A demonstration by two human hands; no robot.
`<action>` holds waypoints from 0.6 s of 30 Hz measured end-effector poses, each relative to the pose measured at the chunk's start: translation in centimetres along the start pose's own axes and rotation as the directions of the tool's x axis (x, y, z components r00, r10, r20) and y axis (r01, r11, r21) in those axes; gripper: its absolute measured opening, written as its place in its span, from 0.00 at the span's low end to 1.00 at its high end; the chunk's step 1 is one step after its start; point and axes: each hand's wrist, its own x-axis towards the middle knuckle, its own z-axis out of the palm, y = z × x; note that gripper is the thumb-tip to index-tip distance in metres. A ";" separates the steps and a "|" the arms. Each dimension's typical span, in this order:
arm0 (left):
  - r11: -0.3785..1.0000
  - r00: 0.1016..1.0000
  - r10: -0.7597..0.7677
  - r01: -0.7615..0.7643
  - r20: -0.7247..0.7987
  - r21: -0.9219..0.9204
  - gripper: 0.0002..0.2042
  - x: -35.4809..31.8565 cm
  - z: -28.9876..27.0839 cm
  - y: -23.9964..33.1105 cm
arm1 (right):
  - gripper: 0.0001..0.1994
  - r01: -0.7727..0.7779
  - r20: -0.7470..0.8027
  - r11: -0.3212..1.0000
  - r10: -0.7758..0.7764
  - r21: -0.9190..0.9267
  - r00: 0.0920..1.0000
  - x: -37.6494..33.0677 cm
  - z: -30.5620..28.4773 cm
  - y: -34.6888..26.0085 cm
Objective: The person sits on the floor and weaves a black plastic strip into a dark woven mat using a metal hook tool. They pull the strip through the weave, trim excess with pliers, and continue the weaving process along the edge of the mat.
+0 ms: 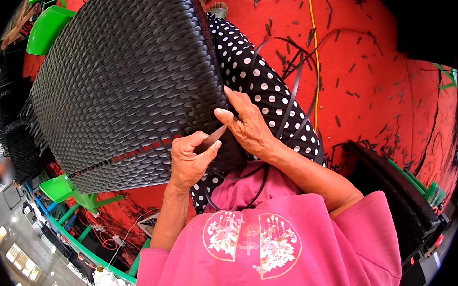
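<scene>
Pink shirt (310, 238), left grip (185, 159) on dark strip (213, 138), right grip (249, 128) at wickerwork (129, 86)

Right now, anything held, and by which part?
Left hand pinches a dark flat piece by its lower end; right hand touches the woven panel at its edge, grip unclear.

From my remote feed I saw red floor (343, 108) with short dark scraps (337, 120) scattered over it. A yellow cord (316, 46) ran lengthwise across it; a sandal (219, 10) stood near the far end. I logged the woven panel (123, 70) lying across dotted trousers (264, 82).
</scene>
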 end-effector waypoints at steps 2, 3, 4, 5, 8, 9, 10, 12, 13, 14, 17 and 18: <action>1.000 1.000 0.016 -0.016 0.004 0.018 0.07 0.1 0.0 0.4 | 0.25 -0.001 -0.005 1.000 0.001 0.004 1.000 0.2 0.1 -0.1; 0.999 1.000 0.022 -0.022 0.006 0.028 0.07 0.1 0.0 0.6 | 0.25 0.025 -0.021 0.999 -0.026 -0.039 0.999 0.3 0.3 0.0; 0.999 1.000 0.015 -0.016 0.004 0.029 0.07 0.0 0.1 0.6 | 0.25 0.051 -0.036 0.995 -0.054 -0.083 0.998 0.3 0.5 0.1; 1.000 1.000 0.009 -0.009 0.005 0.030 0.07 0.0 0.1 0.5 | 0.24 0.074 -0.052 0.989 -0.081 -0.126 0.995 0.3 0.7 0.3; 0.999 1.000 0.021 -0.020 -0.007 0.031 0.06 0.3 0.3 0.5 | 0.27 0.037 -0.088 0.977 -0.057 -0.210 0.994 0.3 1.5 0.4; 0.999 0.999 0.032 -0.031 -0.015 0.033 0.06 0.4 0.4 0.5 | 0.29 0.062 -0.108 0.972 -0.088 -0.227 0.990 0.1 1.7 0.8; 1.000 1.000 -0.003 0.004 -0.023 0.024 0.06 0.1 0.6 0.4 | 0.31 0.086 -0.127 0.966 -0.120 -0.245 0.985 -0.4 1.9 1.4; 0.999 0.998 -0.046 0.047 -0.040 0.011 0.05 0.0 0.5 0.5 | 0.36 0.113 -0.127 0.970 -0.143 -0.217 0.982 0.1 1.6 0.5; 0.997 0.997 -0.076 0.077 -0.033 0.028 0.05 0.0 0.2 0.9 | 0.36 0.164 -0.094 0.960 -0.190 -0.227 0.977 0.7 1.3 0.0; 0.998 0.998 -0.048 0.049 -0.030 0.031 0.05 -0.1 0.2 0.6 | 0.36 0.211 -0.059 0.948 -0.231 -0.240 0.971 1.1 0.8 -0.4; 0.999 0.999 -0.028 0.029 -0.026 0.038 0.05 0.0 0.2 0.9 | 0.34 0.272 0.076 0.923 -0.261 -0.274 0.962 2.4 -0.1 -0.1; 0.999 0.999 -0.021 0.022 -0.024 0.030 0.04 0.0 0.2 0.7 | 0.33 0.270 0.120 0.929 -0.247 -0.253 0.962 2.6 -0.4 -0.1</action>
